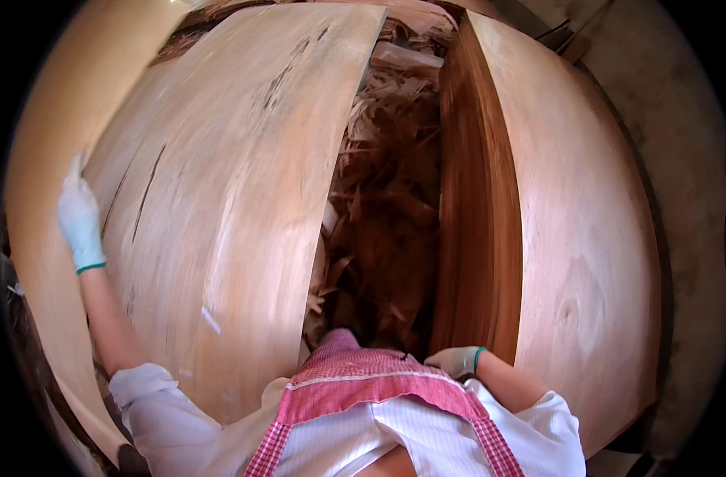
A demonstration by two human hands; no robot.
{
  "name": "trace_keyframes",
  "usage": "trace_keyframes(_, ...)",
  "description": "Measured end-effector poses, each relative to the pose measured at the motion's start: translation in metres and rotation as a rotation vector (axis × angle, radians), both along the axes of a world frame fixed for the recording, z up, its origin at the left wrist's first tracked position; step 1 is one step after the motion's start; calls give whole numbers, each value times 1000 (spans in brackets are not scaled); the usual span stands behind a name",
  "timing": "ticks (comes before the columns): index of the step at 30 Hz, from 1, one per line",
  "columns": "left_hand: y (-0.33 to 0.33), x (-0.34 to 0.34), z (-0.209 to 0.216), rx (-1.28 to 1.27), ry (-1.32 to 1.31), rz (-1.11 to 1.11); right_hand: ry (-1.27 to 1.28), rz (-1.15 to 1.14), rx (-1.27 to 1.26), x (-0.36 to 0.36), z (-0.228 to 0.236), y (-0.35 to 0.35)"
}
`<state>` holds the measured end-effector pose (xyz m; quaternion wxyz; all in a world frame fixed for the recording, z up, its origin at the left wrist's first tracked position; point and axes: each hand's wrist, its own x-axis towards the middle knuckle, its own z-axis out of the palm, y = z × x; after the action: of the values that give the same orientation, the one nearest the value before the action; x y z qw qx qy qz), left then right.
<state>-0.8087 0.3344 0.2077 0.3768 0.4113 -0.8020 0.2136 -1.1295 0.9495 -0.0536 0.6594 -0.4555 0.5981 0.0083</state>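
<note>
My left hand (79, 213), in a white glove with a green cuff, reaches out to the far left. Its fingers stretch forward, flat along the inner edge of a smooth yellowish veneer sheet (41, 207). Right beside that hand lies a wide, pale veneer sheet (243, 183) with dark cracks. My right hand (458, 362), gloved the same way, is held low by my waist against the red checked apron (379, 389). Its fingers look curled, and what may be in them is hidden. Close to it rises the brown layered side of a veneer stack (478, 230).
Torn veneer scraps (391, 191) fill the dark gap between the two stacks. A pale top sheet (585, 262) covers the right stack, with concrete floor (689, 159) beyond it. Scrap wood lies behind the stacks.
</note>
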Motion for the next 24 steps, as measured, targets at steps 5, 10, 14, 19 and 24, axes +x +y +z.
trace_keyframes(5,-62,-186,-29,115,-91,-126,17,-136,19,-77,6,-29)
trace_keyframes(10,-115,-332,-81,337,-122,-326,120,-203,-75,-181,6,-76)
trace_keyframes(14,-150,-421,-123,428,-125,-411,311,-379,-154,-318,43,-160)
trace_keyframes(19,-158,-508,-153,473,-185,-179,389,-542,-466,-469,70,-303)
trace_keyframes(24,-130,-613,-159,558,-296,82,-27,-707,-754,-534,79,-519)
